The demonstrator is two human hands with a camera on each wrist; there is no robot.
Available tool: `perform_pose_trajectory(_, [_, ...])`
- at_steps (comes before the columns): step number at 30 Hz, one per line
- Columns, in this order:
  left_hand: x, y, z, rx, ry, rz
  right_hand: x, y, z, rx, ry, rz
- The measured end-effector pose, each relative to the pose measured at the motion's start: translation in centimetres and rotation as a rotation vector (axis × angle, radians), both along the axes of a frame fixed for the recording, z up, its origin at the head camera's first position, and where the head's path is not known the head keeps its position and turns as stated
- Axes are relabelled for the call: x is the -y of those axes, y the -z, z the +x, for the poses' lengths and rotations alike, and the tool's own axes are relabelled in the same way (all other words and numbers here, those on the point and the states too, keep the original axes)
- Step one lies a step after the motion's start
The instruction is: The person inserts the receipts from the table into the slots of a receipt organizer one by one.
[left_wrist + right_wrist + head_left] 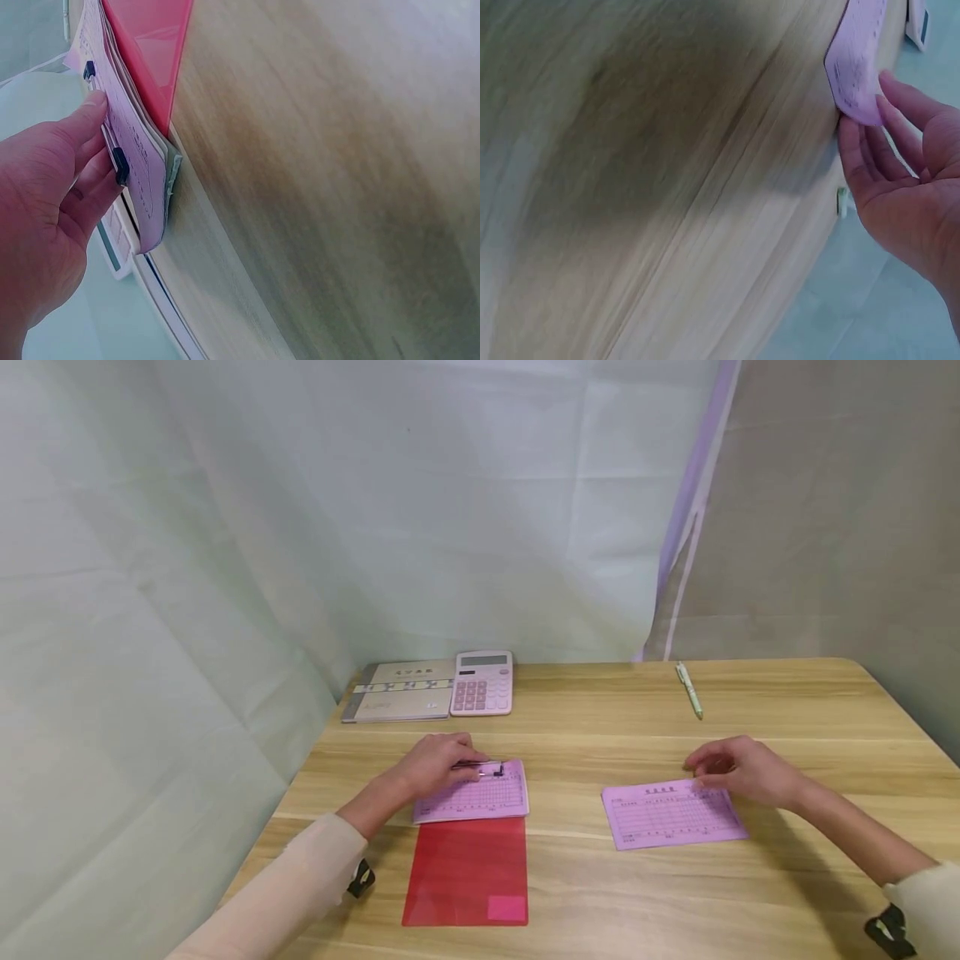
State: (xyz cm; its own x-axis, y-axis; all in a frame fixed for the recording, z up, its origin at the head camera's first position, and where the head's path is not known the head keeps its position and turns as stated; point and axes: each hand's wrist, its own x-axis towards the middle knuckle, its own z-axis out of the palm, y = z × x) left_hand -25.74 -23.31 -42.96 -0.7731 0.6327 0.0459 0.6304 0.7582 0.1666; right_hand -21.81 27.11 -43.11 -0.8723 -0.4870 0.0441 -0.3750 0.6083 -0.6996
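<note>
My left hand (442, 764) pinches a thin metal clip (491, 770) with black ends between thumb and fingers. The clip lies along the top edge of a pad of pink printed forms (480, 797), whose layered side shows in the left wrist view. Under the pad is a red translucent plastic folder (468, 868) with a pink label. Over to the right, my right hand (753, 772) has its fingers loosely bent around the upper right corner of another pink form (671, 817). The thumb and fingertips touch or nearly touch that corner; a firm grip is not visible.
At the back left of the wooden table (577, 893) a pink calculator (482, 685) sits beside a grey and beige booklet (401, 693). A pale green pen (688, 690) lies near the back edge on the right. Pale cloth (480, 510) hangs behind the table.
</note>
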Motion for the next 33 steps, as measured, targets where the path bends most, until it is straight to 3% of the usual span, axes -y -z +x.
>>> perform_pose_trajectory(9, [-0.1, -0.2, 0.1, 0.005, -0.006, -0.006, -1.1, 0.0, 0.8, 0.018, 0.014, 0.039])
perform_pose_trajectory(17, [-0.1, 0.0, 0.1, 0.004, -0.009, -0.008, -0.4, -0.5, 0.9, 0.105, 0.109, -0.065])
perform_pose_trajectory(24, [-0.1, 0.0, 0.2, 0.023, -0.029, -0.014, -0.1, -0.4, 1.2, 0.173, 0.216, -0.058])
perform_pose_trajectory(29, [-0.1, 0.0, 0.2, 0.022, -0.035, -0.009, 0.1, -0.7, 1.1, 0.210, 0.254, -0.070])
perform_pose_trajectory(33, [-0.1, 0.0, 0.1, 0.017, -0.038, -0.016, 0.9, -1.3, 0.5, 0.272, 0.268, -0.153])
